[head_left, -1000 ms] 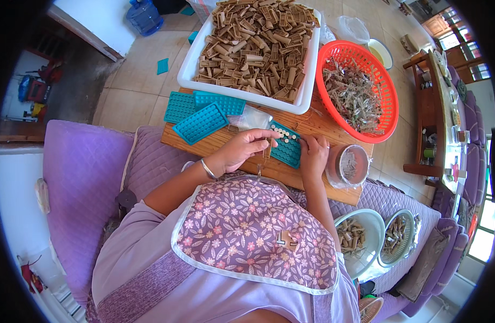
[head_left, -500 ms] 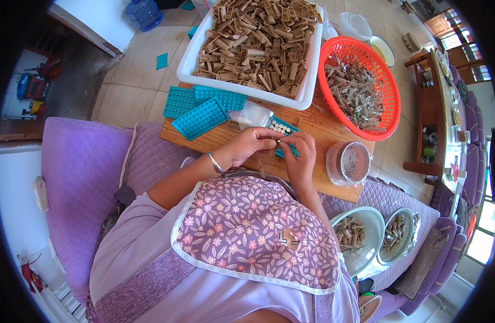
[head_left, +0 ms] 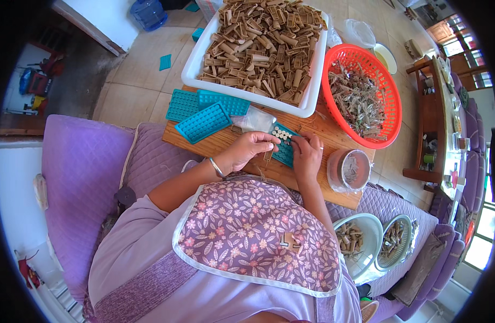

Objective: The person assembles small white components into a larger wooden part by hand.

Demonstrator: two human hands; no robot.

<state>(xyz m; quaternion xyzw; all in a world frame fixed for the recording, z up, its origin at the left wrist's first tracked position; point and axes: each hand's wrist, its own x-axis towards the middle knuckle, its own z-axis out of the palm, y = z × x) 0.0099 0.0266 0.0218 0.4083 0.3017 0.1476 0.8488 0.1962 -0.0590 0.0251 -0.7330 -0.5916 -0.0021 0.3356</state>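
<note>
My left hand [head_left: 247, 150] is closed in a pinch on a small brown piece [head_left: 268, 156], which hangs below its fingertips; its exact kind is too small to tell. My right hand [head_left: 308, 156] reaches over the right side of a teal tray of small pockets [head_left: 282, 156]. Its thumb and fingertips are drawn together beside the small white round pieces [head_left: 281, 133] at the tray's far end; anything between them is hidden. The tray lies on a wooden table [head_left: 247, 168] in front of me.
Behind the hands stands a white tub [head_left: 306, 111] of brown trough-shaped pieces. A red basket [head_left: 394, 125] of thin wrapped pieces is to its right. Several teal trays [head_left: 203, 123] lie left, near a clear bag [head_left: 255, 119]. A round container [head_left: 355, 169] sits at the right edge.
My hands were together at the left hand's fingertips. My right hand has come away to the right and down to the teal tray, while the left keeps its pinch.
</note>
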